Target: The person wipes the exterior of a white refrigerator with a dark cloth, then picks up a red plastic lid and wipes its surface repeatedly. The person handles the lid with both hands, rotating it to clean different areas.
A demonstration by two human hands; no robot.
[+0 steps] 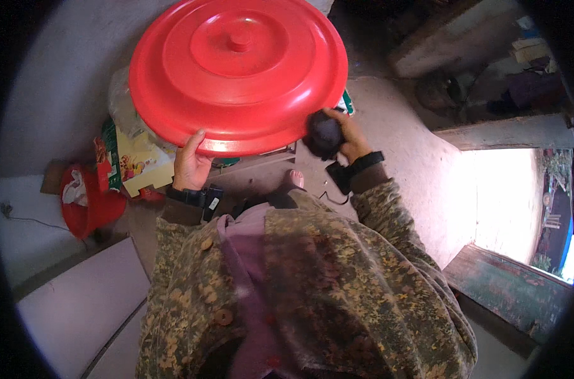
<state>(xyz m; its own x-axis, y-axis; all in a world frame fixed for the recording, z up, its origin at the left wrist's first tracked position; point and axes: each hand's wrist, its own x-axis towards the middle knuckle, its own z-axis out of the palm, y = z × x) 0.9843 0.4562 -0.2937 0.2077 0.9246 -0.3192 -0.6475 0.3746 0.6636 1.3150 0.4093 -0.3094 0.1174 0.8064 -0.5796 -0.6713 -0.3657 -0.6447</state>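
Note:
A large round red plastic lid [220, 94] with a central knob fills the top of the head view. My left hand [192, 166] grips its near rim, the thumb lying on top and the fingers underneath. At the lid's right edge, my right hand [351, 137] holds a dark, rounded, soft-looking bundle [324, 135]. Blur hides what the bundle is made of, and I cannot tell whether it presses on the rim. Both wrists wear black straps with small devices. Whatever lies directly under the lid is hidden.
To the left, a red plastic bucket [92, 201] containing something white stands by the wall. Printed cardboard boxes [142, 163] and clear plastic wrapping [121, 97] lie behind the lid. A bright open doorway [505, 203] is at the right, beside a worn green door panel [510, 289].

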